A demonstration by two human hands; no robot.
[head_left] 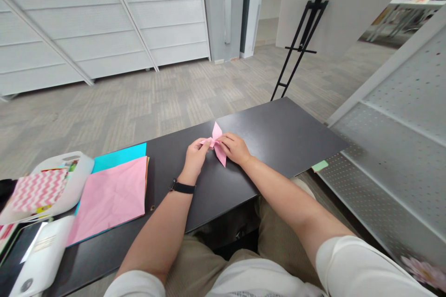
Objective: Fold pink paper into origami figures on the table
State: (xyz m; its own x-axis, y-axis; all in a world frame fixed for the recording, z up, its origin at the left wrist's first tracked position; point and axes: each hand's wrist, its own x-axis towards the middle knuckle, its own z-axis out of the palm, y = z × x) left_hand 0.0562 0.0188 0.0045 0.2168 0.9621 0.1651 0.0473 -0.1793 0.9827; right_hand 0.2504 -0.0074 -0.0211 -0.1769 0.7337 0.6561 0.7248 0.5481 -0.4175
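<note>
presumably light and easily creased: folded pink paper point(220, 154), handling notes

landmark: paper stack point(114, 188), pink sheet on top, blue showing beneath. folded piece lies to the right of the stack, well apart from it, at or just over the dark worktop point(272, 134); cannot tell whether it touches. white basket point(83, 174) at the stack's left side.

left hand point(195, 155), on the stack side of the piece: thumb and fingers pinching its left end. right hand point(236, 149), on the side away from the stack: fingers bent and closed on it near the narrow middle; thumb contact partly hidden, cannot tell. two pointed flaps stick out free, one far, one near.

judgement: next to no weight. flaps should be floppy and take stray creases; the middle, probably several layers, likely stiffer. surface looks matt, so slipping seems unlikely, though layers might slide on each other. risk: tearing at the folds under a hard pull. best hold: soft pinch at middle and left end, flaps untouched.
</note>
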